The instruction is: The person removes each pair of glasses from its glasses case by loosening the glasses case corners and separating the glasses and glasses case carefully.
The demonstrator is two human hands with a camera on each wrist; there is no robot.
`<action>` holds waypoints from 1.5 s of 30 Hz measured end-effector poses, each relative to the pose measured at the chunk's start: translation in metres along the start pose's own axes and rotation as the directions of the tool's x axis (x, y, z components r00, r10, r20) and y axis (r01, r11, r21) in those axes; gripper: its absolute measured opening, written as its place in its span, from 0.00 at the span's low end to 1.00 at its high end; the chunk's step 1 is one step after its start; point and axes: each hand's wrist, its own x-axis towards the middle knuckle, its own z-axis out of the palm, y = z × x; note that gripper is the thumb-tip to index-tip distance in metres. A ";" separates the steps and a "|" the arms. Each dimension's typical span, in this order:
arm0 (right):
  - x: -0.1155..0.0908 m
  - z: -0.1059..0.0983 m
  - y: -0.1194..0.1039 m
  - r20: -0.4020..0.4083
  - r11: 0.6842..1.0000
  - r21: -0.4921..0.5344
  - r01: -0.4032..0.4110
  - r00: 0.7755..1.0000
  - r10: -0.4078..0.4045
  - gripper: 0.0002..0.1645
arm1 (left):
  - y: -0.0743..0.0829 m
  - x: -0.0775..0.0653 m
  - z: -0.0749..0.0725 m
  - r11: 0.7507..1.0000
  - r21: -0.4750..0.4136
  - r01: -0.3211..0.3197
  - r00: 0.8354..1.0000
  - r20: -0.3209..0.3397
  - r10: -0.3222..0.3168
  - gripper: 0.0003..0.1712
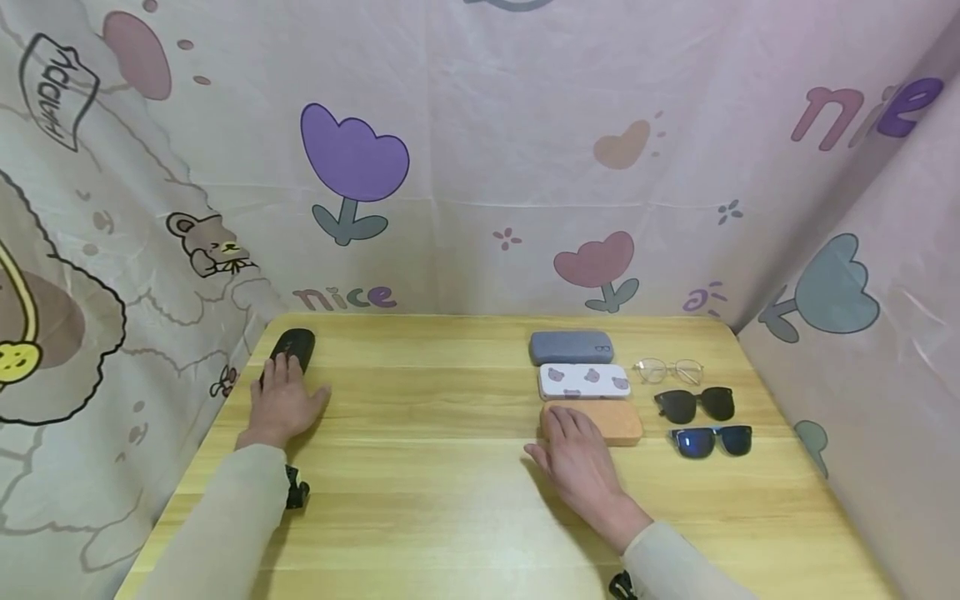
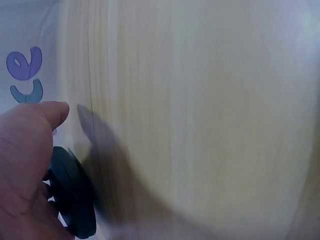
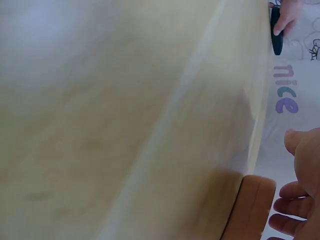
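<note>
At the table's far left corner lies a black glasses case [image 1: 302, 342]. My left hand [image 1: 279, 404] rests its fingers on the near part of it, with the thumb spread to the side. In the left wrist view the black case [image 2: 74, 195] stands out beyond the fingers, the thumb apart from it. On the right, an orange glasses case [image 1: 618, 422] lies under the fingertips of my right hand [image 1: 583, 465], whose thumb sticks out to the left. The right wrist view shows the orange case [image 3: 252, 207] beside loosely bent fingers.
Behind the orange case lie a white bear-print case [image 1: 573, 381] and a blue-grey case [image 1: 570, 348]. To their right, thin-framed eyeglasses [image 1: 652, 372], black sunglasses [image 1: 681, 407] and blue-lensed sunglasses [image 1: 697, 442] form a column. Printed curtains [image 1: 465, 150] enclose the wooden table [image 1: 420, 500].
</note>
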 end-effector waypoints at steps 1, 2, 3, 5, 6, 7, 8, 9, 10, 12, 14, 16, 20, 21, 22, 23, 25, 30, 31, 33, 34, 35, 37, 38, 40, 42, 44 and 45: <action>0.002 0.000 -0.002 0.000 1.000 0.003 0.004 1.000 -0.004 0.41 | 0.002 -0.001 0.001 1.000 0.000 -0.005 1.000 0.000 0.005 0.55; 0.005 -0.001 -0.003 0.001 1.000 0.004 0.008 1.000 -0.008 0.41 | 0.004 -0.001 0.002 1.000 0.001 -0.010 1.000 0.002 0.010 0.55; 0.007 -0.001 -0.005 0.006 1.000 0.006 0.010 1.000 -0.010 0.42 | 0.006 -0.002 0.002 1.000 0.001 -0.014 1.000 0.005 0.014 0.55; 0.011 -0.002 -0.010 0.018 1.000 0.011 0.009 1.000 -0.009 0.42 | 0.012 -0.004 0.005 1.000 0.008 -0.026 1.000 0.008 0.026 0.55; 0.014 -0.003 -0.012 0.028 1.000 0.017 0.008 1.000 -0.009 0.42 | 0.015 -0.005 0.007 0.999 0.009 -0.032 0.999 0.009 0.032 0.55; 0.017 -0.003 -0.014 0.038 1.000 0.022 0.007 0.999 -0.007 0.41 | 0.018 -0.006 0.008 0.999 0.008 -0.040 0.999 0.011 0.039 0.55; 0.019 -0.004 -0.017 0.048 1.000 0.029 0.008 0.999 -0.010 0.41 | 0.022 -0.007 0.009 0.999 0.009 -0.049 0.999 0.009 0.049 0.54; 0.021 -0.004 -0.019 0.059 0.999 0.036 0.010 0.998 -0.012 0.41 | 0.026 -0.009 0.011 0.998 0.010 -0.061 0.998 0.006 0.061 0.54; 0.024 -0.004 -0.021 0.069 0.999 0.043 0.013 0.997 -0.016 0.41 | 0.030 -0.011 0.013 0.997 0.015 -0.075 0.997 0.003 0.075 0.54; 0.028 -0.003 -0.026 0.086 0.998 0.051 0.023 0.996 -0.028 0.41 | 0.039 -0.014 0.016 0.994 0.021 -0.104 0.995 0.003 0.104 0.53; 0.031 -0.002 -0.031 0.098 0.998 0.053 0.037 0.994 -0.042 0.41 | 0.049 -0.017 0.020 0.990 0.033 -0.138 0.990 0.001 0.138 0.53; 0.033 0.000 -0.035 0.109 0.997 0.053 0.049 0.993 -0.054 0.41 | 0.059 -0.021 0.024 0.985 0.044 -0.166 0.986 0.002 0.166 0.53; 0.038 0.006 -0.043 0.121 0.996 0.060 0.069 0.990 -0.076 0.41 | 0.078 -0.028 0.032 0.974 0.059 -0.219 0.976 0.006 0.219 0.52; 0.038 0.008 -0.044 0.120 0.995 0.064 0.073 0.990 -0.080 0.40 | 0.083 -0.031 0.033 0.971 0.062 -0.230 0.973 0.010 0.230 0.51; 0.039 0.009 -0.046 0.117 0.995 0.068 0.078 0.989 -0.086 0.40 | 0.087 -0.033 0.035 0.968 0.066 -0.242 0.970 0.014 0.242 0.51; 0.040 0.010 -0.047 0.111 0.994 0.071 0.082 0.990 -0.089 0.40 | 0.090 -0.035 0.037 0.965 0.069 -0.254 0.967 0.017 0.254 0.51; 0.041 0.012 -0.050 0.103 0.993 0.071 0.091 0.990 -0.098 0.39 | 0.098 -0.040 0.041 0.958 0.070 -0.279 0.960 0.020 0.278 0.51; 0.043 0.016 -0.056 0.112 0.993 0.071 0.097 0.988 -0.105 0.39 | 0.115 -0.051 0.049 0.933 0.067 -0.354 0.935 0.033 0.353 0.52; 0.043 0.017 -0.056 0.118 0.993 0.074 0.095 0.988 -0.103 0.39 | 0.118 -0.053 0.050 0.926 0.066 -0.371 0.929 0.042 0.369 0.52; 0.044 0.016 -0.059 0.132 0.992 0.089 0.086 0.986 -0.098 0.40 | 0.123 -0.058 0.051 0.912 0.054 -0.407 0.913 0.065 0.403 0.51; 0.045 0.016 -0.060 0.137 0.992 0.097 0.081 0.986 -0.094 0.40 | 0.126 -0.060 0.052 0.904 0.043 -0.425 0.903 0.079 0.421 0.51; 0.045 0.015 -0.061 0.145 0.992 0.101 0.075 0.985 -0.089 0.41 | 0.128 -0.062 0.052 0.894 0.032 -0.447 0.892 0.092 0.443 0.50; 0.047 0.014 -0.062 0.158 0.992 0.105 0.067 0.984 -0.083 0.41 | 0.132 -0.066 0.052 0.872 0.010 -0.489 0.867 0.117 0.484 0.49; 0.048 0.014 -0.063 0.162 0.992 0.107 0.062 0.984 -0.079 0.41 | 0.135 -0.068 0.053 0.863 -0.001 -0.505 0.855 0.130 0.501 0.48; 0.049 0.013 -0.064 0.165 0.993 0.107 0.059 0.983 -0.076 0.42 | 0.139 -0.072 0.053 0.845 -0.030 -0.534 0.832 0.156 0.532 0.47; 0.050 0.013 -0.065 0.168 0.992 0.106 0.062 0.983 -0.079 0.44 | 0.144 -0.075 0.053 0.830 -0.068 -0.553 0.813 0.172 0.556 0.44; 0.051 0.014 -0.066 0.170 0.992 0.105 0.069 0.982 -0.087 0.46 | 0.147 -0.078 0.053 0.819 -0.099 -0.565 0.799 0.183 0.573 0.42; 0.052 0.014 -0.066 0.173 0.991 0.106 0.076 0.980 -0.094 0.47 | 0.148 -0.080 0.052 0.812 -0.115 -0.573 0.791 0.183 0.584 0.41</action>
